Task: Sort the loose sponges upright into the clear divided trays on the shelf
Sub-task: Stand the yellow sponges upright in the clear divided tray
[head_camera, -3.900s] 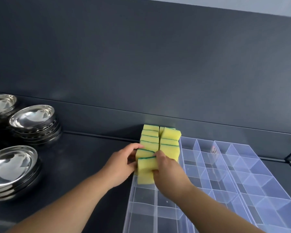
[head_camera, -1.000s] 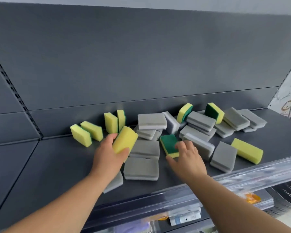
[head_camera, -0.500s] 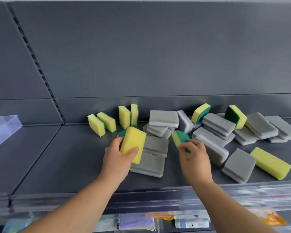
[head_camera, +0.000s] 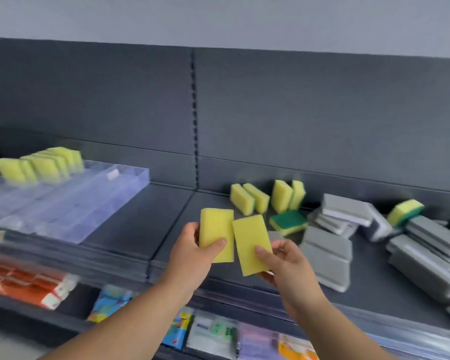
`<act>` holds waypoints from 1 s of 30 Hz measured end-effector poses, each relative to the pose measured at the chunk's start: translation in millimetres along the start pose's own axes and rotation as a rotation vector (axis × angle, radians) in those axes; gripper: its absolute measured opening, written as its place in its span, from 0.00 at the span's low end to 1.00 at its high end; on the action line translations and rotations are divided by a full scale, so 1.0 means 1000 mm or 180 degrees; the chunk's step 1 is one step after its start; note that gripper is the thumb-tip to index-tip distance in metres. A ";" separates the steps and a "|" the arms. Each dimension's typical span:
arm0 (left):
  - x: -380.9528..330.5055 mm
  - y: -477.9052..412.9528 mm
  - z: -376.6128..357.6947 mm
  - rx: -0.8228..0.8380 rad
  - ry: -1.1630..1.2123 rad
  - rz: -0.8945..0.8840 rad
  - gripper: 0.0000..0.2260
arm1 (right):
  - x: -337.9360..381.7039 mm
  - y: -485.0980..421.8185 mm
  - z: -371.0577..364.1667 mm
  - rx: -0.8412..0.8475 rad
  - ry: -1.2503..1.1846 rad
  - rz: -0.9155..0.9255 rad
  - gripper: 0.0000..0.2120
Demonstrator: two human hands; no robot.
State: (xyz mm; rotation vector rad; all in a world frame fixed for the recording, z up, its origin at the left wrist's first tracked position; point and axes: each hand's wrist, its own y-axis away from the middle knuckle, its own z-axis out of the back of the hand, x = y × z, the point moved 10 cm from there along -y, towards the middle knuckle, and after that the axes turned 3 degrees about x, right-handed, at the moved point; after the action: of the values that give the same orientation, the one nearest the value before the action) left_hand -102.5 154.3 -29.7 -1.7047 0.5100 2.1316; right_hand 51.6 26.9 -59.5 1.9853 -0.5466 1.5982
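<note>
The shelf (head_camera: 146, 229) bears clear trays (head_camera: 70, 203) and loose sponges (head_camera: 327, 253).

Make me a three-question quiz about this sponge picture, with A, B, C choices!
1. On which side of the picture is the clear tray?
A. left
B. right
C. middle

2. How many yellow sponges do the left hand and right hand hold altogether?
A. one
B. two
C. four

3. How does the green-topped sponge just beyond the right hand lie?
A. flat, green side up
B. standing on its end
C. inside the tray

Answers:
1 A: the tray sits at the left end of the shelf.
2 B: each hand grips one.
3 A: its green face points up on the shelf.
</note>
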 end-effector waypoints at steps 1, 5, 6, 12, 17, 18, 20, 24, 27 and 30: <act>0.005 0.003 0.027 -0.0057 0.0014 0.0001 0.16 | -0.004 0.001 -0.030 0.0149 0.0138 -0.0028 0.11; 0.034 0.015 0.154 -0.0237 0.0037 0.0084 0.18 | -0.027 0.015 -0.167 0.0864 0.0350 -0.0193 0.17; 0.045 0.018 0.188 -0.0271 0.0046 0.0127 0.19 | -0.034 0.020 -0.202 0.1057 0.0421 -0.0230 0.17; 0.101 0.053 0.366 -0.0539 0.0042 0.0405 0.18 | -0.089 0.040 -0.369 0.1645 0.0695 -0.0382 0.16; 0.139 0.079 0.483 -0.1022 -0.0079 0.0618 0.16 | -0.113 0.049 -0.477 0.1982 0.0711 -0.0475 0.18; 0.144 0.080 0.500 -0.1099 -0.0072 0.0621 0.14 | -0.113 0.048 -0.495 0.2034 0.0710 -0.0455 0.17; 0.150 0.077 0.527 -0.1215 -0.0001 0.0625 0.12 | -0.115 0.041 -0.525 0.2093 0.0767 -0.0437 0.12; 0.158 0.052 0.570 -0.1443 -0.0006 0.0642 0.08 | -0.109 0.006 -0.565 0.1848 0.1000 -0.0308 0.14; 0.154 0.016 0.595 -0.1577 -0.0174 0.0622 0.09 | -0.098 -0.034 -0.584 0.1591 0.1145 -0.0120 0.15; 0.141 -0.034 0.613 -0.1554 -0.0366 0.0533 0.09 | -0.071 -0.081 -0.602 0.1412 0.1010 0.0268 0.06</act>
State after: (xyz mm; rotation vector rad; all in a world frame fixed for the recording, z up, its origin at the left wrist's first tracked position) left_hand -633.5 493.3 -42.8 -1.8131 0.1014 2.6190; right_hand -373.4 466.6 -43.5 1.9612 -0.1603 2.1848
